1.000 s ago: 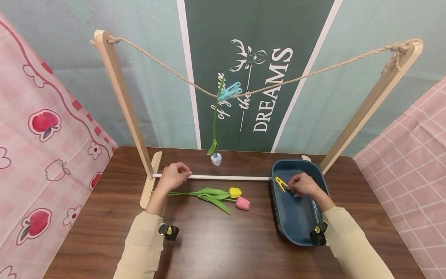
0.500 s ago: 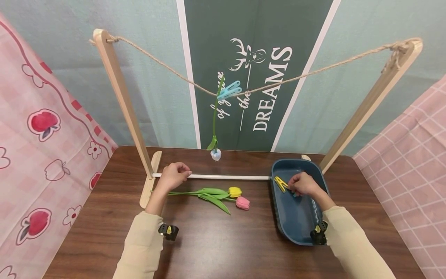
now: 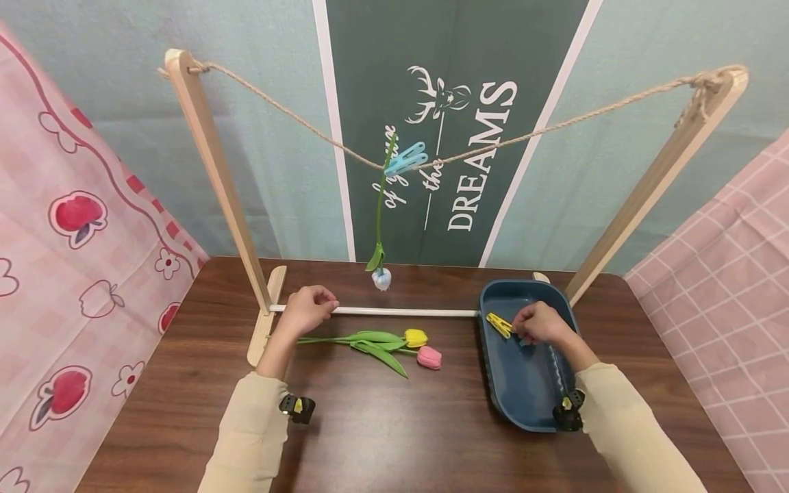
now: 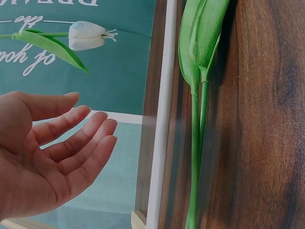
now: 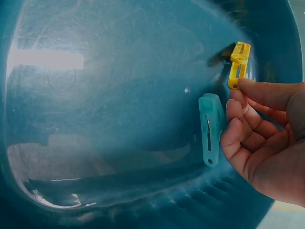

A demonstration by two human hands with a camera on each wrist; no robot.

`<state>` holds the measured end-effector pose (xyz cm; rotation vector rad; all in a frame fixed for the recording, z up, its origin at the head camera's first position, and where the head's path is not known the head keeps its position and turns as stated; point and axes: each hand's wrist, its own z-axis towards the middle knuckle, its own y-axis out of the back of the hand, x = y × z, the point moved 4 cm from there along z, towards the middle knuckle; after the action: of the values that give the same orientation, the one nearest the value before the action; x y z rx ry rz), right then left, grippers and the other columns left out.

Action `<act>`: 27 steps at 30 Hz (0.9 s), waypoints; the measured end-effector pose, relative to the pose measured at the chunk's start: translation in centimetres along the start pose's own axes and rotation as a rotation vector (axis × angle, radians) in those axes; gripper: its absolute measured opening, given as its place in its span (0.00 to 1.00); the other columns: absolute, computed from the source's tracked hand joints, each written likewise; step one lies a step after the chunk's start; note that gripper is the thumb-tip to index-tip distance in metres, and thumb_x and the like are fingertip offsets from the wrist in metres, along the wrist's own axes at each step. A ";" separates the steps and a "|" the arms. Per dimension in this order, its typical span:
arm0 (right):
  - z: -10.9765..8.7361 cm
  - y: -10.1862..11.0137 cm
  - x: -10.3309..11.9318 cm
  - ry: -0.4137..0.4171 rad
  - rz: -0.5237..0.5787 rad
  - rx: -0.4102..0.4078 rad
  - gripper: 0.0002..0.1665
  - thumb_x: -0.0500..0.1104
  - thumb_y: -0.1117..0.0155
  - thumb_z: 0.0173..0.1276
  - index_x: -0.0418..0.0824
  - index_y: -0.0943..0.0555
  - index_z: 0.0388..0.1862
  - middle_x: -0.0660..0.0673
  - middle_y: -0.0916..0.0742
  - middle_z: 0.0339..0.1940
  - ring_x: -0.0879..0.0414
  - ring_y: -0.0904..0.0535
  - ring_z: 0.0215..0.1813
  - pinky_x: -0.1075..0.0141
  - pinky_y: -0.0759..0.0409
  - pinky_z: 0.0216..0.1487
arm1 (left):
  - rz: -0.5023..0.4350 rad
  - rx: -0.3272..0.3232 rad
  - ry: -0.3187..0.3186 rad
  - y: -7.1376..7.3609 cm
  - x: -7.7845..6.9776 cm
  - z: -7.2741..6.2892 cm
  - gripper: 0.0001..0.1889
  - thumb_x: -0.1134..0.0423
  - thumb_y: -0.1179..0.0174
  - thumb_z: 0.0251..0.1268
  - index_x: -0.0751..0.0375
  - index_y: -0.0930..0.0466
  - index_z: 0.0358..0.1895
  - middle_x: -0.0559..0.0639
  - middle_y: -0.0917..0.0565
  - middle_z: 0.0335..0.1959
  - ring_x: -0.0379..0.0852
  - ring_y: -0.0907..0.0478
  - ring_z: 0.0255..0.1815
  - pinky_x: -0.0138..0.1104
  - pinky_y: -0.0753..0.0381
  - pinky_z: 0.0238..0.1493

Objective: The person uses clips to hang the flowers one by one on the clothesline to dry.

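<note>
Now the yellow clothespin (image 5: 239, 58) juts from the right hand (image 3: 539, 323), pinched between thumb and forefinger.

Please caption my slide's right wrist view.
Right hand pinches yellow plastic clothespin; teal plastic clothespin lies in blue rectangular plastic tray.

A person's two arms reach in from the near side toward the far side, in cream long sleeves, left arm (image 3: 249, 431) and right arm (image 3: 635, 424) well apart. At left, the left hand (image 3: 306, 311) hovers, its fingers (image 4: 90, 164) loosely bent, the thumb (image 4: 52, 105) apart from them. At right, the right hand (image 3: 539, 323) pinches between thumb (image 5: 269, 94) and index finger, the remaining fingers curled toward the palm.
</note>
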<state>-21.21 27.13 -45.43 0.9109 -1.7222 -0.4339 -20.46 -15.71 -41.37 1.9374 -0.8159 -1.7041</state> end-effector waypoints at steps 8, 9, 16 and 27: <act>-0.5 0.8 0.7 0.047 0.019 0.017 0.07 0.29 0.45 0.60 0.28 0.19 0.29 0.43 0.18 0.20 0.54 0.23 0.21 0.58 0.23 0.24 | 0.008 0.000 -0.028 0.0 -0.3 -0.1 0.08 0.63 0.41 0.60 0.65 0.21 0.37 0.49 0.19 0.23 0.42 0.22 0.24 0.34 0.28 0.28; -0.5 0.9 0.8 0.050 0.020 0.016 0.07 0.29 0.45 0.60 0.28 0.19 0.29 0.43 0.18 0.20 0.54 0.23 0.22 0.58 0.23 0.25 | 0.012 -0.001 -0.030 0.0 -0.4 -0.1 0.08 0.63 0.41 0.59 0.65 0.21 0.37 0.49 0.19 0.22 0.42 0.22 0.24 0.34 0.28 0.28; -0.8 1.7 1.3 0.081 0.034 0.039 0.08 0.29 0.46 0.61 0.27 0.20 0.30 0.40 0.18 0.21 0.53 0.23 0.23 0.57 0.23 0.26 | 0.024 0.000 -0.020 0.0 -0.5 -0.1 0.08 0.62 0.41 0.60 0.64 0.21 0.37 0.49 0.19 0.24 0.42 0.22 0.25 0.34 0.28 0.28; -1.5 3.3 2.8 0.118 0.030 0.048 0.09 0.29 0.48 0.62 0.27 0.20 0.30 0.38 0.18 0.23 0.46 0.22 0.24 0.54 0.22 0.26 | 0.011 0.019 -0.026 -0.4 -0.9 -0.3 0.07 0.63 0.41 0.60 0.64 0.21 0.38 0.54 0.18 0.29 0.44 0.21 0.27 0.34 0.28 0.29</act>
<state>-21.37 27.35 -40.81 0.9259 -1.6420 -0.3144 -20.15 -14.87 -40.92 1.9240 -0.8531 -1.7243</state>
